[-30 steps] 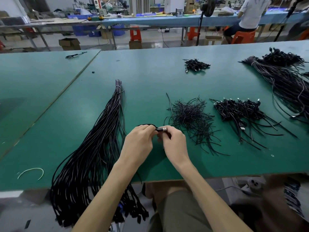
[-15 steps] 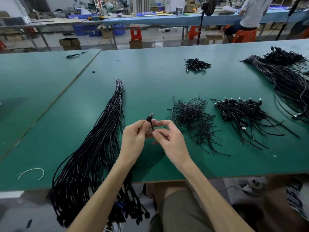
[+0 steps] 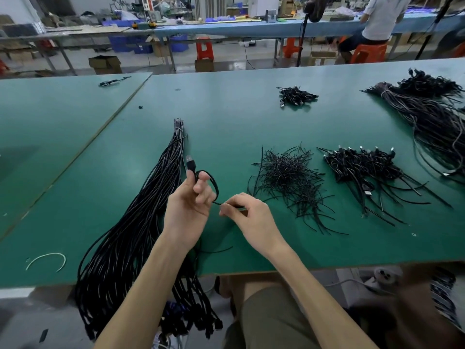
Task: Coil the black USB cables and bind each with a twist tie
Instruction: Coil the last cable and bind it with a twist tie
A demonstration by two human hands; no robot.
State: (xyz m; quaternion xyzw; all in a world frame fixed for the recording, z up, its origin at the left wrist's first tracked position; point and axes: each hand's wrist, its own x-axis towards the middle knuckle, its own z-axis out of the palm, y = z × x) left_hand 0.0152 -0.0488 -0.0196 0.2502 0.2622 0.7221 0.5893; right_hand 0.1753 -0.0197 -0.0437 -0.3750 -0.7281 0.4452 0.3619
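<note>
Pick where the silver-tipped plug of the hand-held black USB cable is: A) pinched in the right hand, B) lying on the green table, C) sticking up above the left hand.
C: the silver-tipped plug of the black USB cable sticks up above the left hand, while the right hand pinches the cable farther along.

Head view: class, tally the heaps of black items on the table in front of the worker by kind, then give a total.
Long cable bundles: 2
Coiled cable piles: 3
Twist-tie heap: 1
Total: 6
</note>
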